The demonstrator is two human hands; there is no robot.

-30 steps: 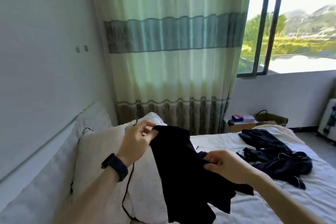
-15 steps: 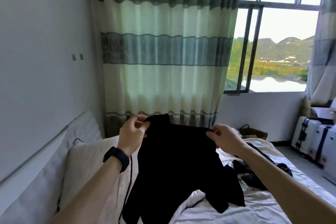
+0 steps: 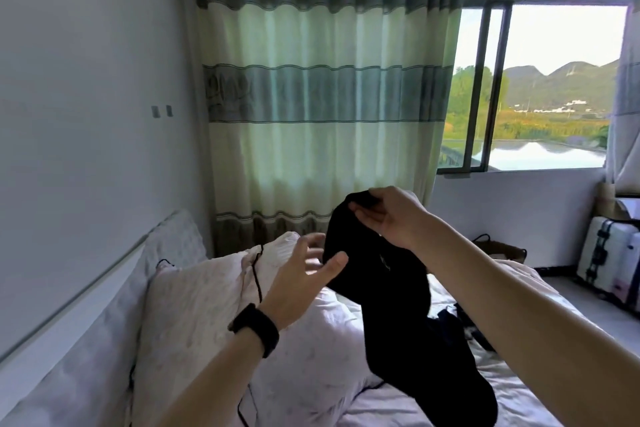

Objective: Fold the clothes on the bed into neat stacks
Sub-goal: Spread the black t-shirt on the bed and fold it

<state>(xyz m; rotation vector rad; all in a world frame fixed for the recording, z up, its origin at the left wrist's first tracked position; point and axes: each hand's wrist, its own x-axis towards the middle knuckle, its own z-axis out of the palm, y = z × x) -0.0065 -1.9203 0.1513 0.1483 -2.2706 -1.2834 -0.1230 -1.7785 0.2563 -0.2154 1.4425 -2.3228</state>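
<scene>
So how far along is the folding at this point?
Done: nothing that shows; no folded stack is visible on the bed. In hand: the right hand pinches a black garment by its top so it hangs unfolded, and the left hand is open beside it. Left: folding this piece, plus the dark clothes heaped behind it.

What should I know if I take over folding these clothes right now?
Left hand: open, fingers spread, beside the black garment; I cannot tell whether it touches.
Right hand: its grip pinches the garment's top and holds it up; the rest hangs down toward the bed.
More dark clothes lie crumpled on the bed behind the right forearm.
Done: nothing folded, no stack in view.
Left: probably take the garment with both hands, fold it, start a stack, then do the dark clothes.
</scene>
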